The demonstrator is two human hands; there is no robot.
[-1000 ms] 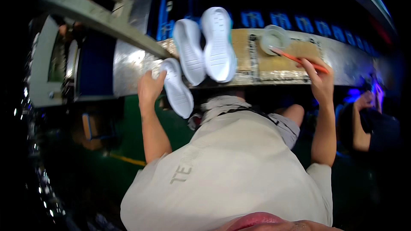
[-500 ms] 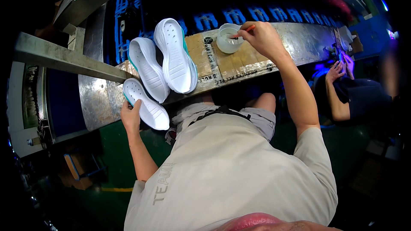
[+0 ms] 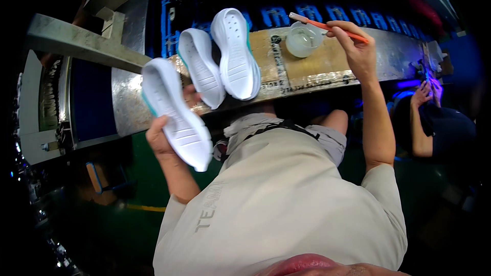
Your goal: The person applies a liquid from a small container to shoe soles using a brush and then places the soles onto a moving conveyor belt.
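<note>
My left hand (image 3: 162, 137) grips a white shoe sole (image 3: 176, 112), with the thumb on its rim and other fingers showing behind it. The sole is tilted, its hollow inner side up, and a teal strip runs along its edge. Between the fingers of my right hand (image 3: 355, 51) is a slim orange brush (image 3: 332, 27) with a pale end pointing left. It is raised above and beside a translucent cup (image 3: 303, 48) holding cloudy liquid. Two more white soles stand on the bench: one sole (image 3: 202, 66) nearer my left hand, another sole (image 3: 236, 56) to its right.
Brown cardboard (image 3: 332, 64) with clear tape covers part of the metal bench (image 3: 388, 61). A metal beam (image 3: 87, 46) crosses at the left. Blue-lit shapes (image 3: 307, 13) line up behind the bench. At the right, a co-worker's hands (image 3: 427, 92) work under violet light.
My left hand has lifted and tilted the sole off the bench edge. My right hand has drawn the brush out of the cup and moved right. The whole view has shifted slightly.
</note>
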